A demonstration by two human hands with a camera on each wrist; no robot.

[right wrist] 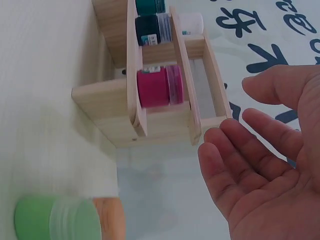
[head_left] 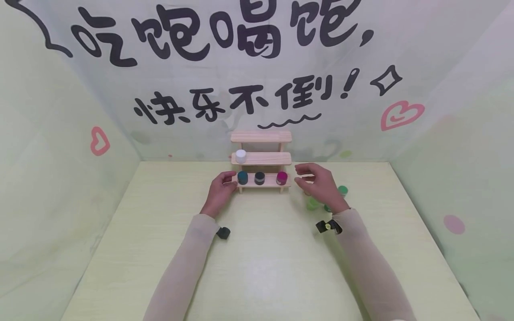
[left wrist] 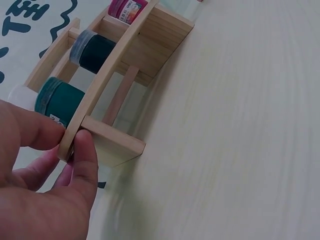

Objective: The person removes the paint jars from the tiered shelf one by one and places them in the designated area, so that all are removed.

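A three-tier wooden display rack (head_left: 269, 158) stands at the back of the table. On its lowest step sit a teal paint jar (head_left: 242, 178), a dark paint jar (head_left: 259, 179) and a magenta paint jar (head_left: 282, 178). A white jar (head_left: 241, 156) is at the left of the middle step. My left hand (head_left: 220, 191) pinches the left end of the lowest board between thumb and finger, beside the teal jar. Past the rack's right end, my right hand (head_left: 321, 185) is held with fingers spread, apart from the wood and holding nothing, as the right wrist view shows.
Right of the rack, partly behind my right hand, are a light green jar (head_left: 312, 203), a green jar (head_left: 342, 191) and a dark green jar (head_left: 327, 208). An orange object (right wrist: 111, 217) shows beside one jar. A printed cloth backdrop (head_left: 257, 102) rises behind the rack.
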